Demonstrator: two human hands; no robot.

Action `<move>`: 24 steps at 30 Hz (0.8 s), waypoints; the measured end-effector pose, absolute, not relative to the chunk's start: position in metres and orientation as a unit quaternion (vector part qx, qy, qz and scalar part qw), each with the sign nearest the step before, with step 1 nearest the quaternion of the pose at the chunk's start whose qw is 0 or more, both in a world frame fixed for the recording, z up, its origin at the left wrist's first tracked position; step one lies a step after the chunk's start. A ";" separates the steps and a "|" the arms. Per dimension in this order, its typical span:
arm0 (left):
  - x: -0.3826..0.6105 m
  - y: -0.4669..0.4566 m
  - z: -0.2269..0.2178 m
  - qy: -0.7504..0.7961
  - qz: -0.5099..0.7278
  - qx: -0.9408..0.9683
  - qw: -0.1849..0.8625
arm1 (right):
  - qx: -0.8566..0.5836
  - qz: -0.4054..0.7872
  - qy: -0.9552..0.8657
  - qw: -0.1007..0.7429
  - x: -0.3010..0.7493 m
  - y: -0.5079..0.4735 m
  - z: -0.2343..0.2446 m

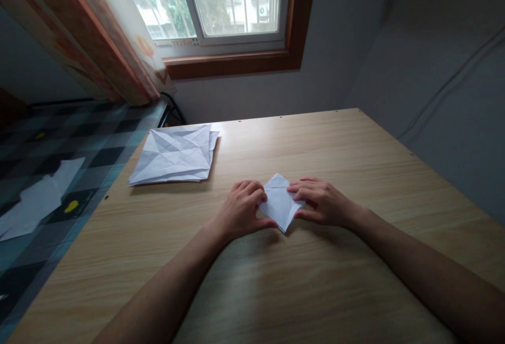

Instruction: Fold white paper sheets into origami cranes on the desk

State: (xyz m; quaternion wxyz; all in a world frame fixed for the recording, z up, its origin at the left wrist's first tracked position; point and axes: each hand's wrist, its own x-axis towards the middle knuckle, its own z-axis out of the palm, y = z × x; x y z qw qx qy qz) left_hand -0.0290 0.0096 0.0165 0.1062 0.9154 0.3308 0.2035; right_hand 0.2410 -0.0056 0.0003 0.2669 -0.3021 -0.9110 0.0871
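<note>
A small folded sheet of white paper (281, 203), diamond-shaped with one corner toward me, lies on the wooden table between my hands. Around its left corner my left hand (249, 207) is closed, fingers on top and thumb near the bottom corner. On the right side, the fingers of my right hand (319, 201) press on the upper right edge while the thumb touches the lower right edge. A crease runs across the paper just below its top corner. My fingertips cover its left and right corners.
A stack of creased white paper sheets (177, 153) lies at the table's back left. Left of the wooden table (315, 139) is a checked cloth surface (98, 157) with loose white paper (43, 196). Behind are a window (236, 2), a curtain (98, 28) and walls.
</note>
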 end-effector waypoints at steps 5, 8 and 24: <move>-0.028 0.009 0.016 0.321 0.191 0.925 0.069 | -0.312 -0.038 -0.916 0.251 0.239 -0.007 0.005; -0.027 0.007 0.020 0.320 0.175 0.930 0.047 | -0.331 -0.080 -0.910 0.236 0.236 -0.009 0.007; -0.024 -0.002 0.020 0.314 0.230 0.915 -0.108 | -0.325 -0.119 -0.864 0.365 0.205 -0.032 0.009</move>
